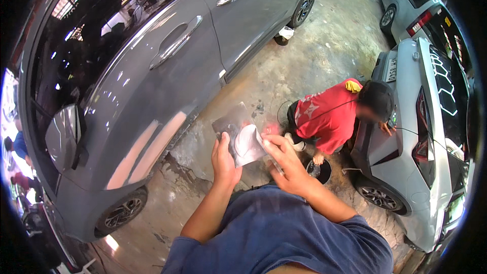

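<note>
Shiny grey plate [230, 122], roughly square and smeared with whitish paste [247, 142], was held out in front of the person's navy T-shirt [284, 228], above the concrete floor [324, 61]. The left hand [225, 162] was closed around the plate's lower left edge, its thumb lying upward along the near face. The right hand [285, 160] was half open with fingers bent, its fingertips at the plate's right edge beside the paste; whether it pinched a thin spreader or only the edge could not be told. To the left stood a dark grey car [203, 78], with two pale pinkish streaks [158, 148] low on its side, above and behind the front wheel [122, 214]. To the right, a co-worker in a red shirt [327, 114] and black cap [376, 100] crouched beside a pale silver car [408, 180], one hand over a black bucket [323, 173], the other near the car's rear.
</note>
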The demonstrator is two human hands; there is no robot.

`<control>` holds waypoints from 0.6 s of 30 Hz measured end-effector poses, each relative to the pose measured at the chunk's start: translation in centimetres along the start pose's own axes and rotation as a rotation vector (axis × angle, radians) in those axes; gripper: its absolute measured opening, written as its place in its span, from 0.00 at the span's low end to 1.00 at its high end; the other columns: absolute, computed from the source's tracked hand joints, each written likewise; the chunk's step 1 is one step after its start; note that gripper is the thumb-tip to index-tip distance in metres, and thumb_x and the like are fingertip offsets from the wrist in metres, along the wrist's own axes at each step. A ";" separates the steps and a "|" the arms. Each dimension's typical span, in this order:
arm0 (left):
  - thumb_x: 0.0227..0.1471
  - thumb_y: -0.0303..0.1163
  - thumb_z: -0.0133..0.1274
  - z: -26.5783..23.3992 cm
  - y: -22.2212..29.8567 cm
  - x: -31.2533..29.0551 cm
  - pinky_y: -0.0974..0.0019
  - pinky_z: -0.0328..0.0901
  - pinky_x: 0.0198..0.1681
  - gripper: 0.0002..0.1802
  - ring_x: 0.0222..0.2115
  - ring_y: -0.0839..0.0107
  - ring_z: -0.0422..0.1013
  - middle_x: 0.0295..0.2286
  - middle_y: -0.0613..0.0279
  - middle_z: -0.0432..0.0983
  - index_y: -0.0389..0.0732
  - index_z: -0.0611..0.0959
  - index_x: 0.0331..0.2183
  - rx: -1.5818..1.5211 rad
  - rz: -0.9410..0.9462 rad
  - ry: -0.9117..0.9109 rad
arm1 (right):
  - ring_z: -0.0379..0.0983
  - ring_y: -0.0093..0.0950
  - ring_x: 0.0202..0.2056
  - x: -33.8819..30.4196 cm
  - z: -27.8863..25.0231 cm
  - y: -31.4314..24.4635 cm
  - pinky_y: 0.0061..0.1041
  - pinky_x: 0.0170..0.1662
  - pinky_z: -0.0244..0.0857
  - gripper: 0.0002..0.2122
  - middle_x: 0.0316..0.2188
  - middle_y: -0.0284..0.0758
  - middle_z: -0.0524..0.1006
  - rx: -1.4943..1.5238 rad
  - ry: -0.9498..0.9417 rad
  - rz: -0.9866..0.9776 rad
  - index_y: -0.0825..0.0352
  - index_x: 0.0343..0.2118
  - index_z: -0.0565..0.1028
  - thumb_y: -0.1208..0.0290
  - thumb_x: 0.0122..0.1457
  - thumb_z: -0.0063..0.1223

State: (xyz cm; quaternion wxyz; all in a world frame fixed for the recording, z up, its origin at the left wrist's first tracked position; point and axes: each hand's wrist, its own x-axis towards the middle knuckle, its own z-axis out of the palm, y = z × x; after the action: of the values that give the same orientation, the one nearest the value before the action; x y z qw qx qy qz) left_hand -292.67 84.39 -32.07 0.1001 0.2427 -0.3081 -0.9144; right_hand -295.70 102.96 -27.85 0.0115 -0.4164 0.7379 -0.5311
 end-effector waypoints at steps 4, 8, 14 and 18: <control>0.65 0.36 0.46 -1.1 1.3 -0.6 0.60 0.68 0.52 0.22 0.48 0.64 0.73 0.48 0.53 0.72 0.33 0.66 0.55 0.040 0.037 0.089 | 0.63 0.48 0.57 -1.1 3.6 0.9 0.39 0.57 0.63 0.40 0.58 0.45 0.63 -0.155 -0.052 0.090 0.54 0.62 0.66 0.89 0.41 0.59; 0.65 0.36 0.47 -2.5 3.0 -1.1 0.61 0.67 0.53 0.23 0.49 0.63 0.72 0.49 0.52 0.72 0.32 0.66 0.55 -0.006 0.018 0.073 | 0.64 0.48 0.57 -1.8 2.6 3.5 0.40 0.57 0.63 0.39 0.56 0.45 0.66 -0.345 -0.177 0.156 0.55 0.59 0.69 0.91 0.40 0.55; 0.66 0.38 0.46 -3.7 4.2 -0.7 0.65 0.66 0.47 0.22 0.41 0.70 0.72 0.40 0.56 0.76 0.28 0.70 0.50 0.505 0.098 -0.084 | 0.61 0.42 0.61 4.0 -2.3 0.5 0.52 0.62 0.55 0.29 0.56 0.37 0.69 -0.656 -0.162 0.005 0.55 0.53 0.75 0.85 0.45 0.52; 0.67 0.37 0.42 0.7 5.6 -1.6 0.63 0.64 0.37 0.18 0.31 0.70 0.68 0.30 0.54 0.76 0.30 0.76 0.41 0.874 0.275 -0.221 | 0.63 0.34 0.61 5.4 -1.2 -0.2 0.53 0.64 0.51 0.25 0.54 0.30 0.72 -0.733 -0.265 -0.117 0.53 0.53 0.75 0.77 0.50 0.52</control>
State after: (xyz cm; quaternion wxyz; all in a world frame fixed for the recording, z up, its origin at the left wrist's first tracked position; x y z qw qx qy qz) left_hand -291.46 80.80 -27.55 0.0755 0.1204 -0.7025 -0.6974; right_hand -299.67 100.55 -24.89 -0.0731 -0.4991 0.8458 -0.1739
